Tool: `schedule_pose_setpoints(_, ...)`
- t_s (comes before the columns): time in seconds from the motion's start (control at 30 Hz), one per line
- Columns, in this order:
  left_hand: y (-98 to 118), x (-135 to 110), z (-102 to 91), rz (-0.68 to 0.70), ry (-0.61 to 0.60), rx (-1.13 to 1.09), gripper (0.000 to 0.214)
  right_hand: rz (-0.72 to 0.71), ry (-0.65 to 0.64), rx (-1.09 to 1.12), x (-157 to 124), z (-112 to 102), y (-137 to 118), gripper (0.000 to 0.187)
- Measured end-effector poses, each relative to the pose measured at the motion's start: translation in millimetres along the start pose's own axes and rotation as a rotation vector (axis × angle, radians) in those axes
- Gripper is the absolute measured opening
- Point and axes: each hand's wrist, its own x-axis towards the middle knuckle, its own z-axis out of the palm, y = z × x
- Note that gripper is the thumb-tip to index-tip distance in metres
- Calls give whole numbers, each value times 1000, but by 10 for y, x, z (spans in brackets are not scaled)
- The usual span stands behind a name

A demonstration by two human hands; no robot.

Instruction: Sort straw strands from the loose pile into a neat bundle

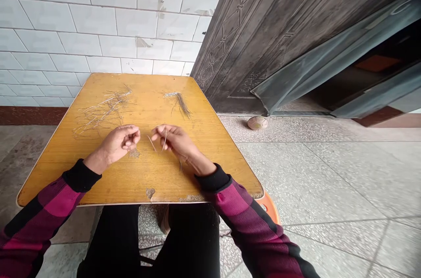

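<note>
My right hand (pixel 176 138) is over the middle of the table, its fingers pinched on a thin wire (pixel 165 140) that bends out past the fingertips. My left hand (pixel 120 143) is opposite, a short gap away, with curled fingers and thumb pressed together; what they hold, if anything, is too fine to make out. Beyond the left hand lies a loose, tangled spread of thin wires (pixel 103 113), some dark and some silvery. Past the right hand is a neater bundle of wires (pixel 180 102), bent at its pale twisted end. A few short strands (pixel 180 165) show beside my right wrist.
The wooden table (pixel 108 181) has chipped patches near its front edge. A white tiled wall (pixel 112 19) stands behind it. To the right are a dark carved door (pixel 237 50), a hanging curtain (pixel 289 72), a ball (pixel 257 122) on the floor and an orange stool edge (pixel 271 208).
</note>
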Motion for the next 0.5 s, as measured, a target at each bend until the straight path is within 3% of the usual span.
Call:
schedule_pose_setpoints(0.07,7,-3,1,73,86,-40,16,-295,350,-232,-31,-45,-44,23)
schedule_pose_setpoints(0.1,7,-8,8,96,116,-48,15,-455,462,-381,-60,-55,-63,21)
schedule_pose_setpoints(0.17,-7,-21,36,121,158,-37,15,-725,502,-700,-130,-38,-77,17)
schedule_pose_setpoints(0.23,-39,-35,68,122,170,-15,15,-864,387,-976,-186,23,-47,17)
schedule_pose_setpoints(0.37,-127,-50,103,77,99,29,16,-790,279,-1340,-193,140,84,27)
schedule_pose_setpoints(0.5,-178,-55,108,19,35,35,16,-627,245,-1494,-155,111,121,27)
